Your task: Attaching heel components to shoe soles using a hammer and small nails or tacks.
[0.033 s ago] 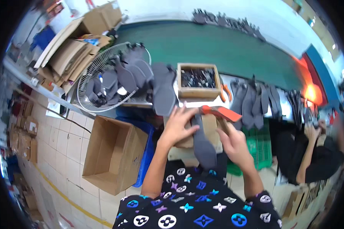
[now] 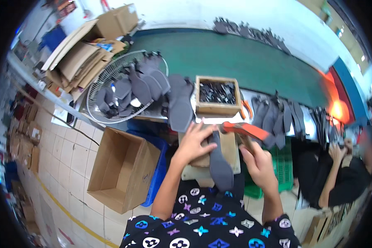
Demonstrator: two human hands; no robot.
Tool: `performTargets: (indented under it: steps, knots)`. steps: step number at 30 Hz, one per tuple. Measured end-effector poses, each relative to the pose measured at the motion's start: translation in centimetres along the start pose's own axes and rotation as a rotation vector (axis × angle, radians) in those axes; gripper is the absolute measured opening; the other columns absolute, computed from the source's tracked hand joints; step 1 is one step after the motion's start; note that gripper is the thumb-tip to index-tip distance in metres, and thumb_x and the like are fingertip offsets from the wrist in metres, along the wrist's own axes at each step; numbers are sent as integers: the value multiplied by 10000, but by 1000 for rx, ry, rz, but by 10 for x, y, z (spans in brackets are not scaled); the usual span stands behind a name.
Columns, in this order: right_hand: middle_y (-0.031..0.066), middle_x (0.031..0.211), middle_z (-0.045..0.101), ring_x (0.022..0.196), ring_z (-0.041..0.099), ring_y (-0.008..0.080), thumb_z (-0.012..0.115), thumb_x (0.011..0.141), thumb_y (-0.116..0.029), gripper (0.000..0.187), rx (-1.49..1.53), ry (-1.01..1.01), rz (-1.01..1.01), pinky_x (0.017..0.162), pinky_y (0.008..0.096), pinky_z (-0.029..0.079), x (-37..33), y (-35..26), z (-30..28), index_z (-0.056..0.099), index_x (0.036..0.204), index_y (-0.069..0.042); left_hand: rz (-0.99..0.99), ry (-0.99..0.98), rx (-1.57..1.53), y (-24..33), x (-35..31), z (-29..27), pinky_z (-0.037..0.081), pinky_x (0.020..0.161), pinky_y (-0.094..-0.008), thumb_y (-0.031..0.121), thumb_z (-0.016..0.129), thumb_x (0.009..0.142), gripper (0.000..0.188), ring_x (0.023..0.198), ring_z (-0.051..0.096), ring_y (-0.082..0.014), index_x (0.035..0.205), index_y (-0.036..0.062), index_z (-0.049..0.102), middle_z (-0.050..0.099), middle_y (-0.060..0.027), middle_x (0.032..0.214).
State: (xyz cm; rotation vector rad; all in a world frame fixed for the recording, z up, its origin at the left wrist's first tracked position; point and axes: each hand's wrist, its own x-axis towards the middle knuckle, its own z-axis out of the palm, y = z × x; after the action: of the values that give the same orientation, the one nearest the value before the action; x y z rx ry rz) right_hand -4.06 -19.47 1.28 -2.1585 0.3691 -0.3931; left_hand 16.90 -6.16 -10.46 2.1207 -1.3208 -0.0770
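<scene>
A dark grey sandal sole (image 2: pixel 221 170) lies lengthwise on a pale wooden block (image 2: pixel 232 152) in front of me, its wide end toward me. My left hand (image 2: pixel 193 144) grips the sole's narrow far end, with the thumb across it and the other fingers spread toward the top. In my right hand (image 2: pixel 260 166) is a hammer (image 2: pixel 249 131), held by its wooden handle. Its orange head hovers over the far end of the sole, close to my left fingertips. Whether a small part lies under those fingertips is hidden.
A wooden box (image 2: pixel 217 109) of small dark parts stands beyond the block, beside orange-handled pliers (image 2: pixel 246 110). More soles fill a wire basket (image 2: pixel 96 110) and lie at right. An open carton (image 2: pixel 119 173) and green crate (image 2: pixel 280 169) flank me. Another person (image 2: pixel 332 175) sits at right.
The whole view has shifted, so things sit slightly lower. Relative to the sole, the hammer head has moved a little to the right. My left hand stays on the sole.
</scene>
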Motion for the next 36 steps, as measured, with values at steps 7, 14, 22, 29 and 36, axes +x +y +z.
performTargets:
  steps: [7,14,22,29,36]
  knots:
    - [175,809,643,666,646,280,586,924,-66,268,-119,165,-117,615,321,496,7,5,-9,574,1173,34,60,3,-547,40,-50,-15,504,682,-298,179,681,862,217,763,663,-218,981,1,716,688,-104,887]
    - [121,1083,632,972,622,321,666,853,-148,387,-627,-287,-260,784,418,501,18,47,25,606,1228,-73,-80,-327,-1036,139,-78,-81,474,668,-273,140,636,888,212,735,636,-174,960,-38,726,641,-90,801]
    - [209,1134,667,1099,623,330,592,958,-395,447,813,-401,-110,967,420,465,-25,30,23,676,1075,28,-297,-563,-1305,141,-94,-64,465,798,-253,147,593,918,229,871,611,-159,979,-34,721,646,-89,934]
    - [186,1073,623,1003,602,288,573,894,-599,582,1115,-441,283,881,430,484,-59,14,22,612,927,-20,-445,-666,-1675,155,-94,-53,456,905,-288,245,459,1030,315,994,593,-154,1119,-30,585,622,-90,1028]
    - [114,875,603,943,572,283,506,939,-592,558,1265,-370,30,871,407,455,-53,18,39,585,838,-48,-426,-857,-1663,159,-86,-54,470,886,-313,294,467,993,340,988,607,-198,1011,-20,596,624,-136,997]
